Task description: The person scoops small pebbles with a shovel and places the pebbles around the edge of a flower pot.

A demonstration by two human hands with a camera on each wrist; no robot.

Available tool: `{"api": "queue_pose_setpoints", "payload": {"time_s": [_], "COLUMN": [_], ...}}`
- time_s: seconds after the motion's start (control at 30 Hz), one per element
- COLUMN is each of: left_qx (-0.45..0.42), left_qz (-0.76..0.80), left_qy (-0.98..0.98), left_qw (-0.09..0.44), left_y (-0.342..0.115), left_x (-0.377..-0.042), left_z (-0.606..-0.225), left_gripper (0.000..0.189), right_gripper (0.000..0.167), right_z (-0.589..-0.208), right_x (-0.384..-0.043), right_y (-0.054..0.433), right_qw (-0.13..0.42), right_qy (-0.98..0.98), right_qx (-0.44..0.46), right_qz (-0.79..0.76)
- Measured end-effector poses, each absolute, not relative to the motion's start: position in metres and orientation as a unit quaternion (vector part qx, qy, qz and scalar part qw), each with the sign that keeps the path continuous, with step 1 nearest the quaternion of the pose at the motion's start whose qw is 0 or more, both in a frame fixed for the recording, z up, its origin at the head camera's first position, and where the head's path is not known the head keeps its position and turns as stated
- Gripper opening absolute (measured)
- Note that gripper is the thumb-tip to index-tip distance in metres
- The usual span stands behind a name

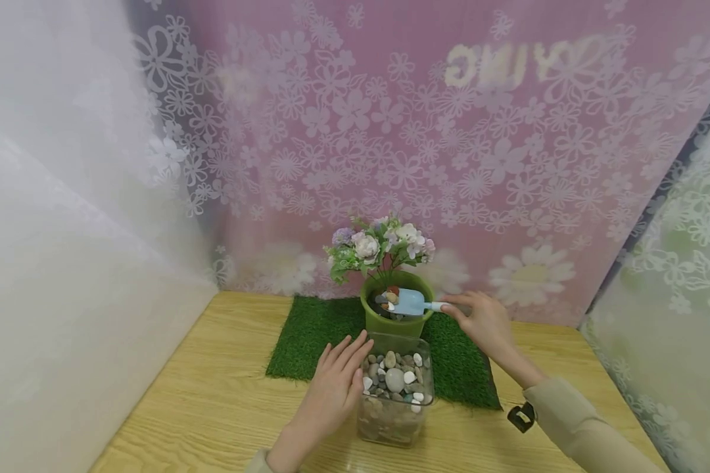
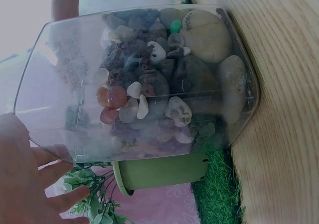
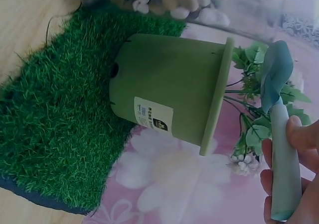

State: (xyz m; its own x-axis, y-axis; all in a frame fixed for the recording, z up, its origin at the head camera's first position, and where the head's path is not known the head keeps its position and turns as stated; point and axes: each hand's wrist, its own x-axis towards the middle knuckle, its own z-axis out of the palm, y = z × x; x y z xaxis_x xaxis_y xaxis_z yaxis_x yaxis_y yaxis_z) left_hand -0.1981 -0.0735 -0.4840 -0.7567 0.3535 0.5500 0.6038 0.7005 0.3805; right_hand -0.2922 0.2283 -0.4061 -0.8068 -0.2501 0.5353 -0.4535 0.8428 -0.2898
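Observation:
My right hand (image 1: pixel 484 325) grips the pale handle of a small blue shovel (image 1: pixel 411 302), its blade over the mouth of a green flowerpot (image 1: pixel 393 326). Several pebbles lie at the blade's tip; dark filling shows below. Artificial flowers (image 1: pixel 378 246) rise from the pot. In the right wrist view, fingers and thumb wrap the shovel handle (image 3: pixel 285 164). In front of the pot stands a clear plastic container (image 1: pixel 393 433) filled with mixed pebbles (image 1: pixel 394 380). My left hand (image 1: pixel 334 381) rests with straight fingers at the container's left rim.
A green artificial turf mat (image 1: pixel 313 335) lies under the pot on the wooden table (image 1: pixel 213 387). A black object (image 1: pixel 520 417) is beside my right sleeve. Pink flowered cloth (image 1: pixel 390 131) hangs behind, with a pale sheet (image 1: pixel 83 197) at the left.

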Motion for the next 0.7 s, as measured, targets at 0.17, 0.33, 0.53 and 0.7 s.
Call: {"api": "queue_pose_setpoints", "payload": {"time_s": [0.17, 0.33, 0.53, 0.7], "left_qx": [-0.264, -0.264, -0.262, -0.261], "left_qz": [-0.283, -0.282, -0.281, -0.279], "left_qy": [-0.898, -0.897, -0.898, -0.899], "left_qw": [0.21, 0.215, 0.213, 0.213], "left_y": [-0.074, -0.074, -0.074, -0.073], "left_x": [-0.198, -0.198, -0.197, -0.198], "left_z": [-0.483, -0.484, -0.484, -0.484], "left_gripper": [0.047, 0.047, 0.047, 0.048], "right_gripper": [0.023, 0.019, 0.016, 0.016], "right_z": [-0.414, -0.421, -0.418, -0.413], "right_x": [-0.308, -0.32, -0.328, -0.331], "right_y": [0.221, 0.208, 0.184, 0.174], "right_qw": [0.245, 0.297, 0.392, 0.412], "right_qy": [-0.934, -0.92, -0.875, -0.861], "right_qx": [0.197, 0.228, 0.283, 0.294], "right_qz": [0.168, 0.116, 0.024, -0.047]}}
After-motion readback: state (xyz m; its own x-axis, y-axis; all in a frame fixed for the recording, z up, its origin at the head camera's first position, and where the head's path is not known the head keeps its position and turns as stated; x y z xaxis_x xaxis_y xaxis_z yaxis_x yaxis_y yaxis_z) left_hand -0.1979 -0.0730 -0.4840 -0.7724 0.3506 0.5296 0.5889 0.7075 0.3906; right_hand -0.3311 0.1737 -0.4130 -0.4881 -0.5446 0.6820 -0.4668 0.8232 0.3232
